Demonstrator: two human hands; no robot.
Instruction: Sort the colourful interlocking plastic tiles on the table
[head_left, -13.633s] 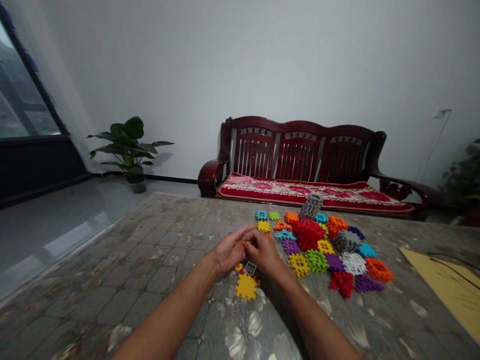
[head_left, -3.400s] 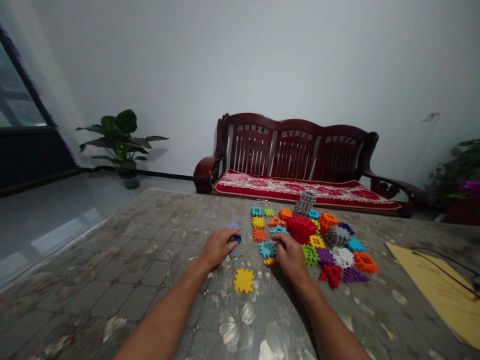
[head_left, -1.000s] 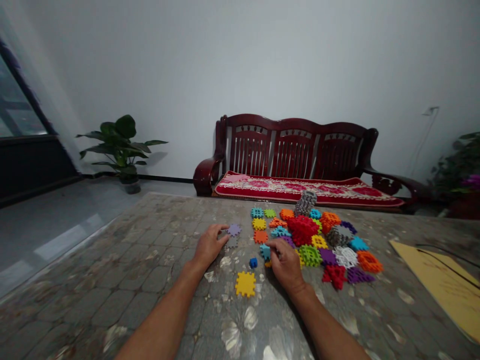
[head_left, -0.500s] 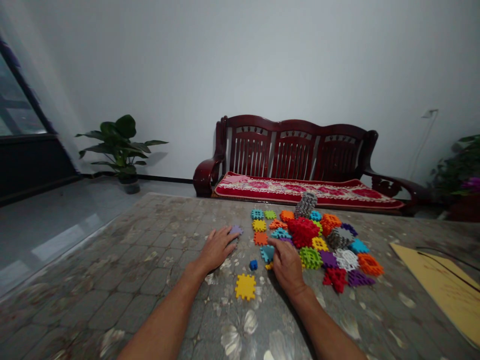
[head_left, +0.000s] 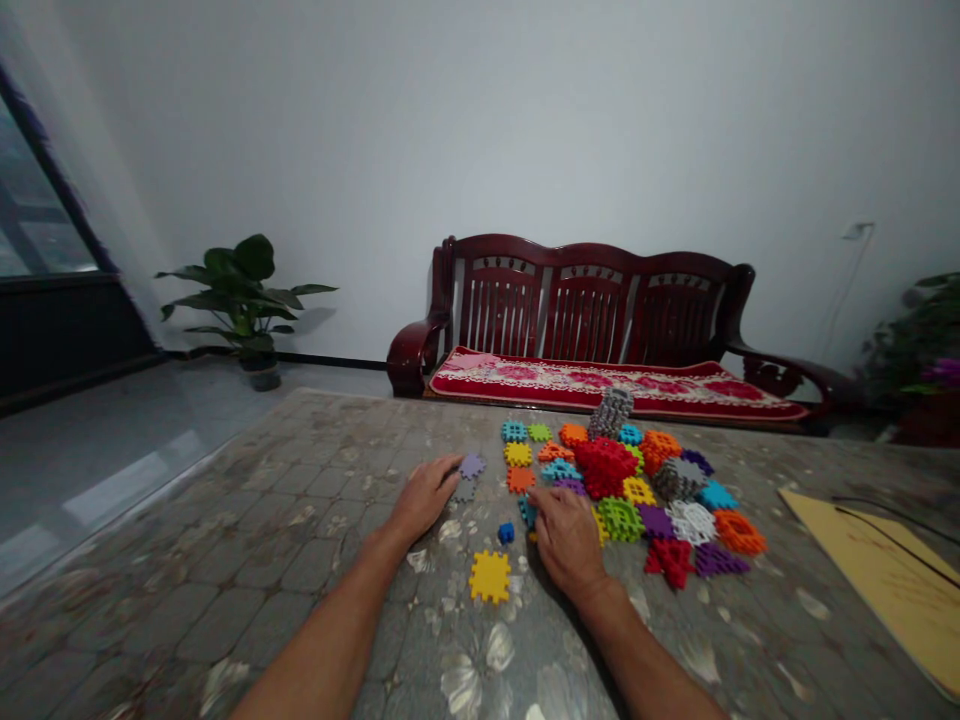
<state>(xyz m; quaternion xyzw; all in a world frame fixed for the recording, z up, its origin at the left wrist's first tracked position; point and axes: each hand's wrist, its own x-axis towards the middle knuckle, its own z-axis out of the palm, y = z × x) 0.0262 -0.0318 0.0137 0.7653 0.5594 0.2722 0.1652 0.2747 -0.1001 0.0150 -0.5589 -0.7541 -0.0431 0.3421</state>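
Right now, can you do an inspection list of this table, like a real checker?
Surface: gray floral tablecloth.
Main pieces: lavender tile, gray tile, teal tile.
Clutter: nearest yellow tile, small blue block, multicolored pile, yellow sheet.
Hands: left hand at the lavender tile; right hand partly hiding the teal tile; grips unclear.
Cables: black cable across the yellow sheet; white cord on the wall.
Surroundings: dark-red wooden bench, red floral mat, potted plant.

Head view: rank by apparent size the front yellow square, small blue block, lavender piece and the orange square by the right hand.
1. Front yellow square, helped by being closest to the camera
2. Orange square and lavender piece: too alike to rank
3. Small blue block
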